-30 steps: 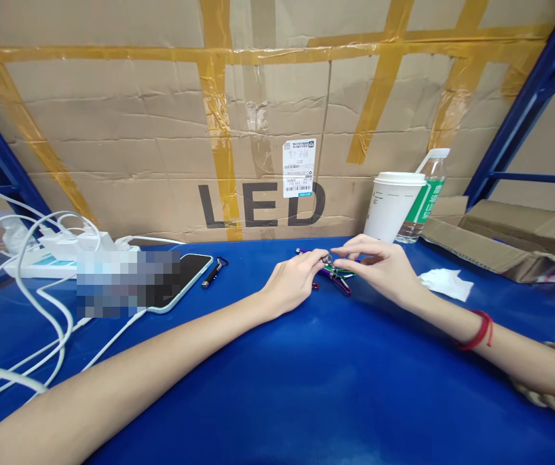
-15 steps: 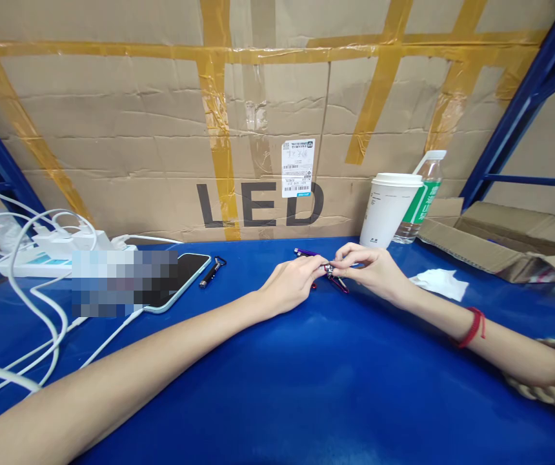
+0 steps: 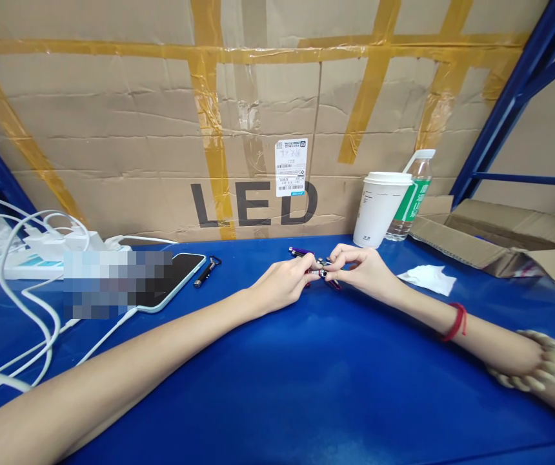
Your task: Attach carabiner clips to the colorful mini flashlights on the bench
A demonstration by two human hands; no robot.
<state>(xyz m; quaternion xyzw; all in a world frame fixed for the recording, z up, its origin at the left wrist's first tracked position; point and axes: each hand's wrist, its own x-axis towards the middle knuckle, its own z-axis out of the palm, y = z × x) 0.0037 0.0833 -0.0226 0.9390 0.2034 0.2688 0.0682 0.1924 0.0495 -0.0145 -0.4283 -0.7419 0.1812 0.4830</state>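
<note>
My left hand (image 3: 282,284) and my right hand (image 3: 359,270) meet over the blue table (image 3: 306,381), fingertips pinched together on a small purple pen-shaped flashlight (image 3: 301,252) with a metal clip or ring at its end. Both hands are closed on this little item; the part between the fingers is mostly hidden. A red string bracelet (image 3: 454,321) and a beaded bracelet (image 3: 532,369) sit on my right arm. A second small black flashlight (image 3: 204,274) lies on the table to the left of my left hand.
A phone (image 3: 171,290) lies left of centre, with white cables (image 3: 26,303) and a power strip (image 3: 20,261) further left. A white lidded cup (image 3: 379,208), a water bottle (image 3: 413,197), a crumpled tissue (image 3: 427,279) and an open cardboard box (image 3: 500,242) stand at right. A taped cardboard wall (image 3: 258,129) stands behind.
My right fingers, spread a second ago, have closed in on the small item and both hands have lowered slightly toward the table. The view has shifted a little to the right.
</note>
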